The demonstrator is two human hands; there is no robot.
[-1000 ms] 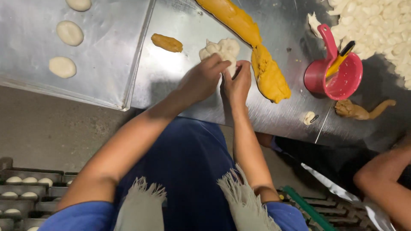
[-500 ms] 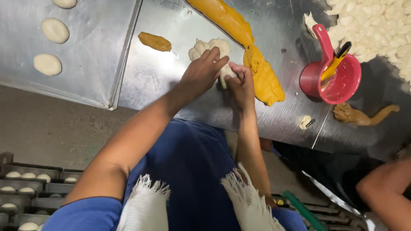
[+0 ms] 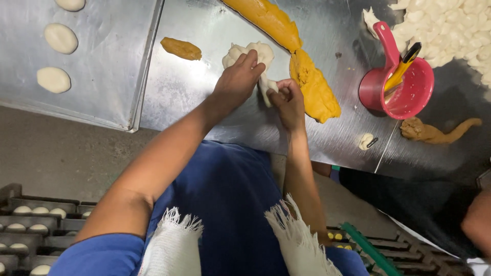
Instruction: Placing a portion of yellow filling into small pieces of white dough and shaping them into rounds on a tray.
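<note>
A lump of white dough (image 3: 258,55) lies on the steel table (image 3: 204,97) in the head view. My left hand (image 3: 236,82) rests on top of it, fingers pressing into the dough. My right hand (image 3: 287,101) pinches a small piece pulled off the lump's near side. A long roll of orange-yellow dough (image 3: 302,66) lies just right of both hands. A small orange-yellow piece (image 3: 181,48) sits to the left of the white lump.
A metal tray (image 3: 102,66) at left holds flat white dough discs (image 3: 60,38). A pink cup (image 3: 404,89) with a yellow tool stands at right, beside a brown dough strip (image 3: 434,132) and a heap of white dough pieces (image 3: 450,25). Another person's arm (image 3: 478,220) shows at the lower right.
Both hands have stayed on the white lump. My right hand has drawn a small piece away from its near side, while my left hand has pressed further onto the top.
</note>
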